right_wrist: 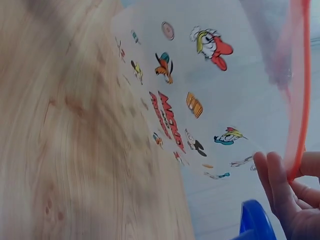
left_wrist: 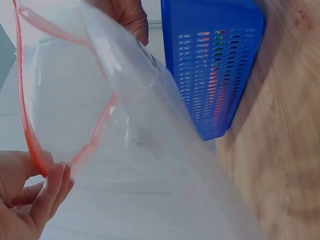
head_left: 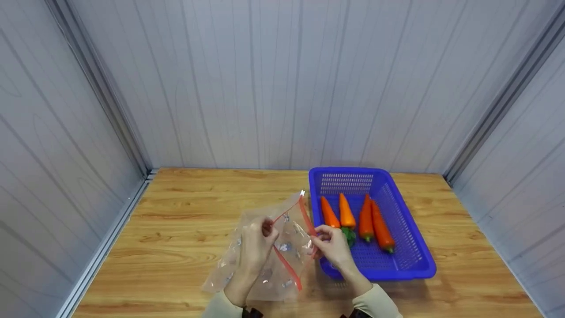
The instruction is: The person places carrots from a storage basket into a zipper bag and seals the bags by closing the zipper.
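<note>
Zip bag held open at its mouth.
Left hand and right hand each pinch the red rim; the film looks limp and slippery.

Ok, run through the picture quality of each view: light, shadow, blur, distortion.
Head view: even soft light, sharp; wide-lens bending of the wall lines; the basket casts a faint shadow on the table. Left wrist view: the clear bag is close and hazy, washing out what lies behind it; left hand soft. Right wrist view: wood grain smeared and blurred, the bag's printed cartoons fairly crisp, right hand slightly soft.
</note>
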A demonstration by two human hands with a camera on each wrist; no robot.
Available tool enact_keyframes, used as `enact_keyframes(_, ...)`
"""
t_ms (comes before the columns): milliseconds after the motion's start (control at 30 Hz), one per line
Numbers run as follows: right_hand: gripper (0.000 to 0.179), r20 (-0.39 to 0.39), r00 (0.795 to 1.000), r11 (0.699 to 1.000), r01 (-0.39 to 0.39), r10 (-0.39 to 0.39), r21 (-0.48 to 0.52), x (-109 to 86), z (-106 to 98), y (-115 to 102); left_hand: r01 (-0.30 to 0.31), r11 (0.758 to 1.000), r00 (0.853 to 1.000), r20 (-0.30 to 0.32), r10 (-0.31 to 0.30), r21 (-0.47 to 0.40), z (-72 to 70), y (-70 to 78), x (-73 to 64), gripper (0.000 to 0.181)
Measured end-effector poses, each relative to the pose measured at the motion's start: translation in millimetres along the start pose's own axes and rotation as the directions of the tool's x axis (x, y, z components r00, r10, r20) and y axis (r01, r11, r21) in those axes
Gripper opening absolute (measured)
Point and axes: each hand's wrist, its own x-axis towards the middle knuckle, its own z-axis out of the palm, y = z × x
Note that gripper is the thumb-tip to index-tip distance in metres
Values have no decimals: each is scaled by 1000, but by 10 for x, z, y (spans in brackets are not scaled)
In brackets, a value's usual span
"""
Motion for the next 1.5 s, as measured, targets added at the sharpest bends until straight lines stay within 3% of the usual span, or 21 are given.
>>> enact_keyframes(200,10,-57,998,999,-24,23,-32,-31,-85,-65,60,997,998,-11,-60,-49,-93,3,44,7)
enact_keyframes(433,11,-50,998,999,-45,45,18,-29,-180,13,139,981,990,-17,-143,-134,-181,16,72,7)
enact_keyframes(733,17,-10,996,995,-87,87,46,41,-227,207,89,973,994,-46,-101,-211,-139,8,23,6)
enact_keyframes(1100,16,90,993,997,-81,80,9,-18,-165,-222,46,980,997,-59,-58,-192,-72,35,11,8)
enact_keyframes(1500,31,206,975,997,-83,82,-2,88,-229,-101,13,971,999,-44,-24,-238,-27,25,-15,7)
